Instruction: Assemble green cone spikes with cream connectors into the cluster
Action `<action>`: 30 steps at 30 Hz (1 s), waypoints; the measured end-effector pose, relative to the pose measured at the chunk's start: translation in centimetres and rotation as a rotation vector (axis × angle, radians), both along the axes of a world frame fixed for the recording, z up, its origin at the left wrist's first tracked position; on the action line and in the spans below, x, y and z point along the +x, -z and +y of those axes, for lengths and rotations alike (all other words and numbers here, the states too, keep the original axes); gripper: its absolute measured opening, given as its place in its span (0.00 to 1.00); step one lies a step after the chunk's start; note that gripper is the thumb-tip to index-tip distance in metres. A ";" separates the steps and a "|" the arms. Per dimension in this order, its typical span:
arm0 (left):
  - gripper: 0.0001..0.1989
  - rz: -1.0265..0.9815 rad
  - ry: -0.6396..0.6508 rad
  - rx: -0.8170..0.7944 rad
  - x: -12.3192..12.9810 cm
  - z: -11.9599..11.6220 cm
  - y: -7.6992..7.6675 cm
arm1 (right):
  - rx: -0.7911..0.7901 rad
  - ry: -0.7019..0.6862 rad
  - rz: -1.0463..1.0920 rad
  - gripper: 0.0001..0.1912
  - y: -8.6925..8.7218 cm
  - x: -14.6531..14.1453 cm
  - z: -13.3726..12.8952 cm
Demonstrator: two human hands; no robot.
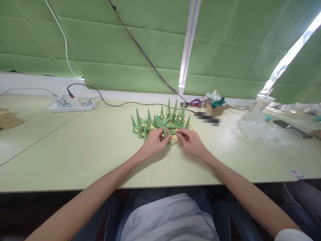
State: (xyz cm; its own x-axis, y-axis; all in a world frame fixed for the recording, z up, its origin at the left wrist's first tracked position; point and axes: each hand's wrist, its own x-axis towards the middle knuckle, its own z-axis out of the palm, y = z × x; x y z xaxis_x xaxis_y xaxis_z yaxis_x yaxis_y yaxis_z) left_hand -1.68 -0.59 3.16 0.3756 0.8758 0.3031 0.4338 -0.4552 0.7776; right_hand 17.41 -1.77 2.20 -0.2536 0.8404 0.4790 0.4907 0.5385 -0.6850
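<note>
Near the table's front, my left hand [157,140] is closed around a green plastic spike [165,131], its pointed end upward. Just to the right, my right hand [190,141] has thumb and fingertips pinched together; what sits between them is too small to make out. Small yellow plastic pieces [175,138] show between and behind the two hands. Right behind them is a cluster of similar green spikes [139,124], several standing point up. Green stem-like pieces [160,121] lie across its middle, with small yellow parts among them.
A power strip [72,105] with plugs lies at the back left. At the back right are a cardboard box [218,109], coiled wires [194,103], a plastic cup [260,102], a clear plastic bag [258,129] and a dark phone-like object [292,129]. Brown cardboard [9,119] sits far left.
</note>
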 end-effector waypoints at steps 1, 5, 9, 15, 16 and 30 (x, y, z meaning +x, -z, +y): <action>0.11 -0.001 -0.005 -0.002 0.0 0.0 0.0 | -0.001 0.002 0.002 0.11 0.0 0.0 0.0; 0.11 -0.018 -0.012 -0.011 0.0 -0.1 0.0 | 0.007 0.011 0.000 0.11 -0.1 0.0 0.0; 0.11 -0.052 -0.013 -0.011 -0.1 0.0 0.1 | 0.015 0.020 -0.012 0.10 -0.1 0.1 0.0; 0.11 -0.050 -0.013 0.003 -0.1 0.1 0.1 | -0.001 0.014 -0.012 0.10 0.0 0.1 -0.1; 0.11 -0.048 -0.014 0.007 -0.1 0.1 0.1 | -0.001 0.013 -0.012 0.10 0.0 0.1 0.0; 0.11 0.009 -0.024 0.051 -0.1 0.1 0.1 | 0.045 0.011 -0.108 0.10 -0.1 0.1 -0.1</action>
State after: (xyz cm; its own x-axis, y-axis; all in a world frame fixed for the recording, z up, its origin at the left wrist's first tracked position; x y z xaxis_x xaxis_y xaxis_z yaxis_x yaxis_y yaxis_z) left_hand -1.75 -0.44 3.02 0.3574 0.8680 0.3448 0.4519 -0.4838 0.7495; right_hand 17.47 -1.86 2.27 -0.2965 0.8219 0.4864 0.5663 0.5614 -0.6034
